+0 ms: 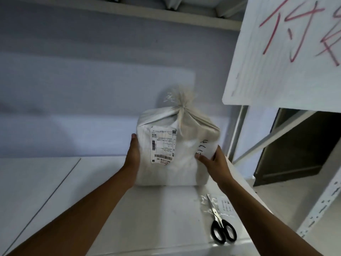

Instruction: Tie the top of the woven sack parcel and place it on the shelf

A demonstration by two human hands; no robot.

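The white woven sack parcel (177, 150) stands upright on the white shelf board (156, 209), its top gathered and tied into a frayed tuft (181, 100). A shipping label (163, 144) with barcodes faces me, and handwritten digits run down its right side. My left hand (133, 154) presses flat against the parcel's left side. On the right edge, my right hand (212, 159) grips the parcel with the thumb across the front. Both hands hold the sack between them.
Black-handled scissors (220, 226) lie on the board at the front right, beside scraps of clear plastic and a small label (226, 205). A white sign with red writing (287, 48) hangs at the upper right. A metal shelf upright (238, 133) stands right of the parcel.
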